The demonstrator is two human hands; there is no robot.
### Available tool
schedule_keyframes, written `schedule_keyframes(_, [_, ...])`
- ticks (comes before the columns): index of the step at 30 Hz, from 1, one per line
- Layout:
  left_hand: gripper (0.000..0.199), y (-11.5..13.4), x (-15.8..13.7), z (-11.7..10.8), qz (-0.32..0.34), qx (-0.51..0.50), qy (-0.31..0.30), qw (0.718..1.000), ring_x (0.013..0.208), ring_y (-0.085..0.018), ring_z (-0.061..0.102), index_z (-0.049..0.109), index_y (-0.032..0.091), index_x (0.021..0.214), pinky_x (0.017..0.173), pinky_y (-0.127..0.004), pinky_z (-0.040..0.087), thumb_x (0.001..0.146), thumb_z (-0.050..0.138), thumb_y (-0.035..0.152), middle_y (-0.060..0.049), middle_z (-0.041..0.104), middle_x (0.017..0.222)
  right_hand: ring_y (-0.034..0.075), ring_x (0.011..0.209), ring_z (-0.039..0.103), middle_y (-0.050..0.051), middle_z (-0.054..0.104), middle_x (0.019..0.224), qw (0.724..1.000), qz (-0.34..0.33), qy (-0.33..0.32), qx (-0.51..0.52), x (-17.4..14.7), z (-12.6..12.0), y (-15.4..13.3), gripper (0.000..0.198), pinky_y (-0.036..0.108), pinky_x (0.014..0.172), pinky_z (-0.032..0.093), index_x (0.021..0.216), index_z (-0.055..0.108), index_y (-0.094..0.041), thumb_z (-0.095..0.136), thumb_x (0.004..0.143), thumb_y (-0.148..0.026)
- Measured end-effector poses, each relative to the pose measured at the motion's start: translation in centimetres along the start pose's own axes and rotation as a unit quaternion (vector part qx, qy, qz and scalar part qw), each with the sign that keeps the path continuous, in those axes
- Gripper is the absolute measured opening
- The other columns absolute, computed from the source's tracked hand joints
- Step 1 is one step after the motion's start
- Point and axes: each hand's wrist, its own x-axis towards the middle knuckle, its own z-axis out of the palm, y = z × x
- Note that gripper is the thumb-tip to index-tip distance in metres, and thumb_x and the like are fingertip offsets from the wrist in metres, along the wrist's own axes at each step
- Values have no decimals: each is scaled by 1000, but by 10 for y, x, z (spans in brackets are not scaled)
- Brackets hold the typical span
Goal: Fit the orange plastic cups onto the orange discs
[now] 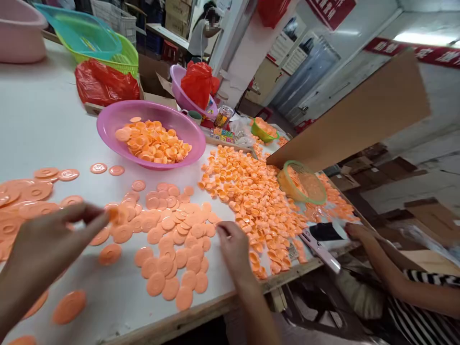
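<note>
My left hand (59,239) is over the left part of the table, thumb and fingers pinched on a small orange plastic cup (114,214), somewhat blurred. Below and around it lie flat orange plastic discs (165,265), many overlapping. At the right edge of these discs is my right hand (234,247), its fingertips drawn together near the tabletop; whatever they may hold is hidden. A spread heap of small orange cups (247,184) lies just beyond and to the right of that hand. Larger, shinier discs (36,189) are piled at far left.
A pink basin (108,127) holding orange cups stands behind the discs. A green-yellow basket (316,189) sits tilted by a cardboard sheet (359,115). At right, another person's hand (355,231) rests near a phone-like pink object (319,250). A red plastic bag (106,84) lies behind.
</note>
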Motion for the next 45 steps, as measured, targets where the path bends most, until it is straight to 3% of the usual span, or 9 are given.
schedule_keyframes(3, [36,77,49,-17,46,-64,111,991,71,-11,54,74,14,89,69,-26,39,78,63,46,3,67,74,24,85,64,11,70,89,994,26,26,-105,17,-40,52,24,37,80,49,84,73,-19,50,77,-25])
schedule_keyframes(6, [43,114,84,-23,117,-123,132,977,76,-11,58,72,3,103,73,-27,42,80,64,38,-4,70,86,25,82,64,11,68,91,991,8,-35,-127,26,-45,77,31,38,79,49,89,74,-17,52,76,-36])
schedule_keyframes(9, [24,90,72,-18,154,-58,65,984,70,-13,60,75,14,84,68,-28,43,79,65,34,-2,70,75,26,78,65,12,68,87,987,8,-29,-156,27,-38,80,37,40,77,49,87,75,-17,53,75,-45])
schedule_keyframes(12, [20,29,24,-5,162,43,-54,984,66,-16,59,70,20,69,64,-29,43,80,60,33,0,66,67,28,80,67,11,71,83,989,21,-32,-143,26,-35,76,34,41,76,49,77,73,-21,55,73,-49])
schedule_keyframes(18, [24,-61,-54,35,156,86,-99,979,85,-23,62,72,24,97,75,-34,47,84,53,31,-6,68,95,23,44,59,1,61,49,973,202,-104,-36,32,-39,73,38,35,50,47,85,70,-18,67,64,-49])
schedule_keyframes(30, [23,-80,-77,57,208,34,-86,974,84,-21,62,71,27,98,73,-31,48,86,58,41,-4,65,97,16,43,57,0,62,54,970,238,-40,30,27,-39,68,34,27,41,46,78,67,-16,74,55,-39])
schedule_keyframes(37, [25,-82,-80,57,192,19,-95,977,88,-21,61,69,28,101,75,-32,46,88,56,45,-3,64,99,15,40,55,-1,61,51,958,253,-130,29,30,-43,65,28,26,39,43,71,63,-17,75,54,-37])
schedule_keyframes(43, [23,-81,-77,58,174,24,-102,979,86,-20,60,68,29,99,73,-32,44,88,57,45,-1,63,97,19,53,66,1,66,62,978,191,54,64,23,-46,32,42,30,52,54,82,67,-16,82,56,-45])
schedule_keyframes(45, [18,-77,-78,56,183,27,-101,978,86,-21,59,68,27,97,75,-32,44,87,59,39,-2,63,95,18,49,64,1,65,60,979,172,27,104,14,-31,8,42,29,49,53,88,70,-15,77,66,-51])
